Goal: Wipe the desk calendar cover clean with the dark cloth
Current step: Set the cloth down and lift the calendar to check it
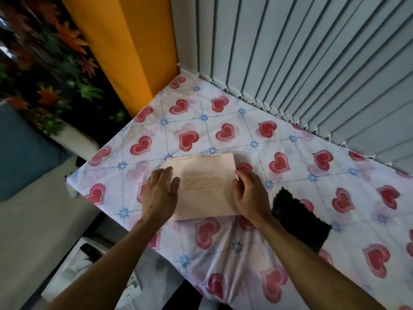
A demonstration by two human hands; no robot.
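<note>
A pale pink desk calendar [204, 186] with a raised year on its cover lies on the heart-print tablecloth [223, 113]. My left hand [159, 191] rests flat on its left edge, fingers spread. At the right edge my right hand [250, 194] grips the calendar, fingers curled around that side. The dark cloth [299, 220] lies flat on the table just right of my right wrist, apart from both hands.
Grey vertical blinds [312, 63] run along the table's far right side. An orange panel [125, 45] stands at the far left corner. Left of the table are leafy decorations [44, 74] and a light surface [33, 231]. The table's left edge is close to my left hand.
</note>
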